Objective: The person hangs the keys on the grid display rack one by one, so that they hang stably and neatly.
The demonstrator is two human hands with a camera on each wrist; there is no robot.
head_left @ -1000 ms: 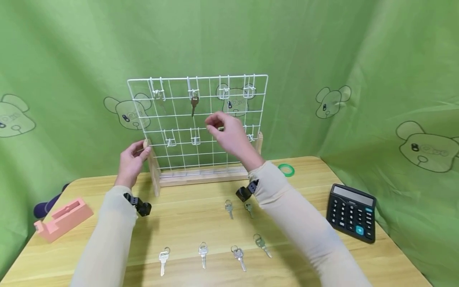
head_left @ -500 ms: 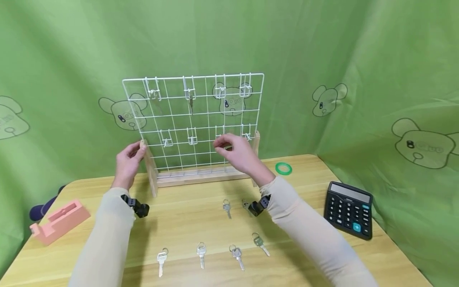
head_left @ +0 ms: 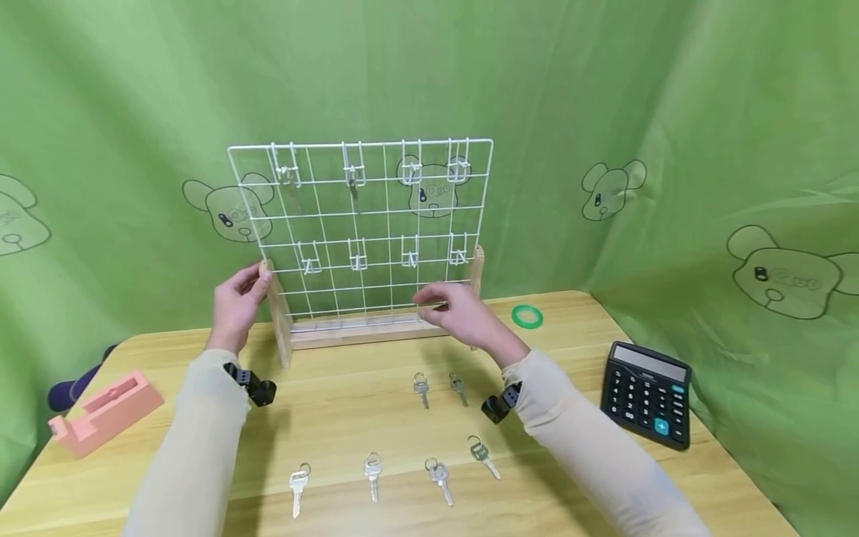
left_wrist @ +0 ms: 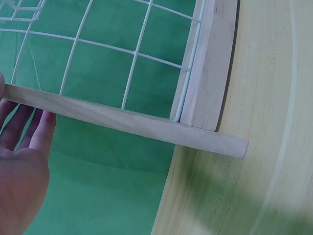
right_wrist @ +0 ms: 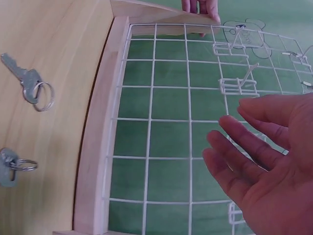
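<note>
A white wire grid (head_left: 360, 145) with several hooks stands upright in a wooden base. My left hand (head_left: 236, 306) pinches the top of its left wooden post (left_wrist: 117, 119), thumb on one side and fingers on the other. Two keys hang on the top row: one on the leftmost hook (head_left: 288, 177), another key (head_left: 353, 194) on the hook beside it. In front of the grid's lower right part is my right hand (head_left: 463, 313), its palm bare and fingers apart in the right wrist view. Nearest below it lie two keys with rings, a left key (head_left: 420, 388) and a right key (head_left: 458, 386).
Several more keys lie in a front row, among them a silver key (head_left: 298, 485) and a darker key (head_left: 482, 453). A black calculator (head_left: 646, 403) is at right, a green tape roll (head_left: 527, 326) behind it. A pink tape dispenser (head_left: 110, 412) sits at left. Green curtain (head_left: 550, 89) surrounds the table.
My right hand has come down from the middle of the grid and a little right, its fingers spreading. The second hanging key has turned on its hook. My left hand keeps its place.
</note>
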